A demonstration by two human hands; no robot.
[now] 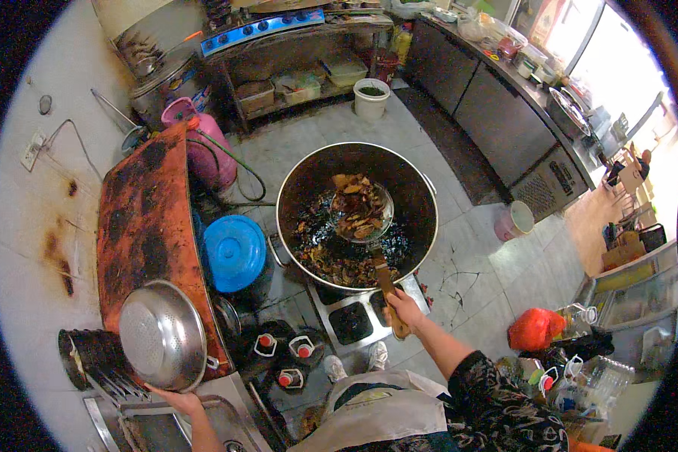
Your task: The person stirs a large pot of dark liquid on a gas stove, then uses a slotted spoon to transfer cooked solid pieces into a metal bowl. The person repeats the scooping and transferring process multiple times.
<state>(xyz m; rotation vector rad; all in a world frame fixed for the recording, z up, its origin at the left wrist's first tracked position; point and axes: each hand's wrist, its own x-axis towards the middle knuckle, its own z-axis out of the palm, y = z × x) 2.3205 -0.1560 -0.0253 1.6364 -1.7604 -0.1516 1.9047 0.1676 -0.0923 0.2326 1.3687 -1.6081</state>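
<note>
My right hand [404,312] grips the wooden handle [383,274] of a wire skimmer [389,212]. Brown fried-looking pieces [359,206] fill the skimmer, which is over the inside of a large deep metal pot [357,287]. Below it in the pot, more brown pieces [339,268] lie in dark, glossy liquid. At the lower left, my left hand [183,402] holds the rim of a perforated steel colander [158,333]. The colander is tilted, its outer base facing me, beside a stained red-orange board [147,226]. Its inside is hidden.
Under the pot is a metal burner stand [347,325]. Left of it stand a blue-lidded bucket [234,254] and a pink gas cylinder [209,147] with a green hose. Several red-capped jugs [302,350] are near my feet. White buckets [371,101] and a steel counter [497,124] lie beyond.
</note>
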